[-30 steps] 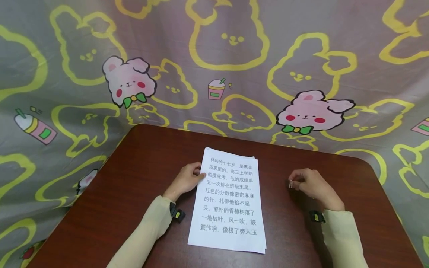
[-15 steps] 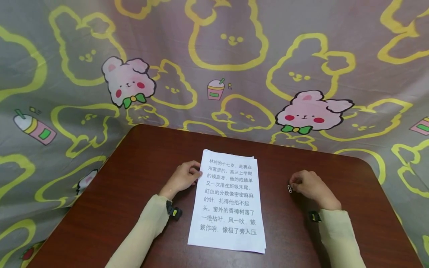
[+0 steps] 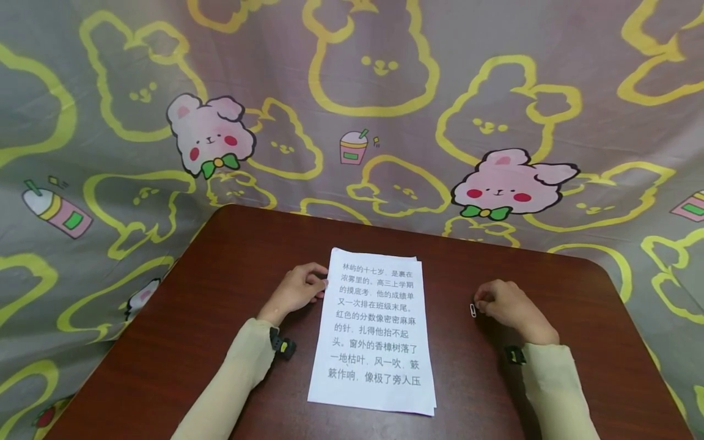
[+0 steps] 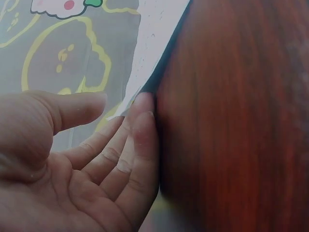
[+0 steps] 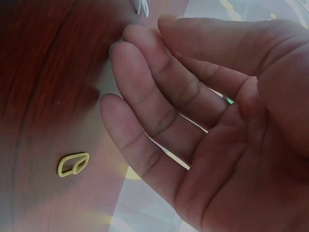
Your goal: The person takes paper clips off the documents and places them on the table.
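Resting on a dark red wooden table (image 3: 231,293), a person's left hand (image 3: 297,289) touches the left edge of a stack of printed paper sheets (image 3: 374,336) with its fingertips, fingers relaxed and gripping nothing; the left wrist view shows those fingers (image 4: 137,130) against a lifted paper corner (image 4: 126,104) at the table's surface. At about 3 o'clock from the sheets, well apart from them, the right hand (image 3: 503,302) lies with fingers loosely bent, holding nothing in the wrist view, where the palm faces the camera and the fingers (image 5: 159,96) stand clear. A small paper clip (image 3: 472,310) lies flat on the table just beside the right hand, at its 9 o'clock; whether a fingertip touches it cannot be told from the head view. The sheets sit near the table's middle, the top page covered in black Chinese characters, with a second sheet's edge showing at the top and right. Both arms wear pale yellow sleeves (image 3: 236,373) with black wrist-mounted devices (image 3: 282,346). A grey cloth printed with yellow rabbit outlines and pink rabbits (image 3: 385,91) hangs at 12 o'clock.
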{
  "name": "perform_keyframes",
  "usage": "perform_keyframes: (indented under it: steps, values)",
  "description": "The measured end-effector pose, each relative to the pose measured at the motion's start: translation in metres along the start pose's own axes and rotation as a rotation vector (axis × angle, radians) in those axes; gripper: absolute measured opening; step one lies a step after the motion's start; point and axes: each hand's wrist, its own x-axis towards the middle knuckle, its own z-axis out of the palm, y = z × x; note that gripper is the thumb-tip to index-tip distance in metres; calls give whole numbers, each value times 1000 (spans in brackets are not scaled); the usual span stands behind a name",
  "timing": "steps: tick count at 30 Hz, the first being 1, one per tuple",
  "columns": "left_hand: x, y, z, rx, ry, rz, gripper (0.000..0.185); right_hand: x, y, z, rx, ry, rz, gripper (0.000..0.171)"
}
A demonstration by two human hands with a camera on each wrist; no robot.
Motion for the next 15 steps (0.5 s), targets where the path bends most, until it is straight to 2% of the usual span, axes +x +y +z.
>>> perform_keyframes:
  steps: [7,15]
  values:
    - [-1,2,-4,33,39,4,29,0,-1,-2,-10,28,-46,6]
    - [-4,6,-5,129,85,-3,32,-5,-17,-5,-29,88,-104,16]
